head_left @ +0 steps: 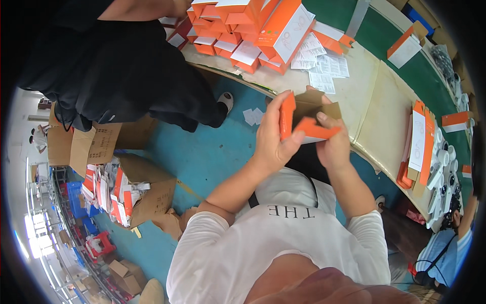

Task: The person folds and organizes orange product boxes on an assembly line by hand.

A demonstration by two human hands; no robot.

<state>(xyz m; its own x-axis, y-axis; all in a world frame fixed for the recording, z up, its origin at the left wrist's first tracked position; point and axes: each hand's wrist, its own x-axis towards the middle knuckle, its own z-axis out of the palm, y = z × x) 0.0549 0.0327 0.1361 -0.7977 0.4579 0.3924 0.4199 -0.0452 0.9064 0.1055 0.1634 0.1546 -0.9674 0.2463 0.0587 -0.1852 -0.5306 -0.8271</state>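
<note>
Between my hands is a small orange and white cardboard box (309, 110), held above the near edge of the workbench. Its flaps stand apart and its brown inside shows. My left hand (276, 126) grips the box's left side, thumb at the front orange flap. On the right side my right hand (334, 139) is closed around the box, thumb over its edge. Beyond the box lie printed leaflets (324, 68) on the bench. Past them, a stack of orange and white boxes (243, 30) is piled up.
The pale bench top (364, 86) runs to the right, beside a green belt (387, 66). Flattened orange boxes (417, 142) and white devices (440, 172) lie at right. A person in black (136, 66) stands at left, near an open carton (147, 187). Another person in blue (445, 258) is at lower right.
</note>
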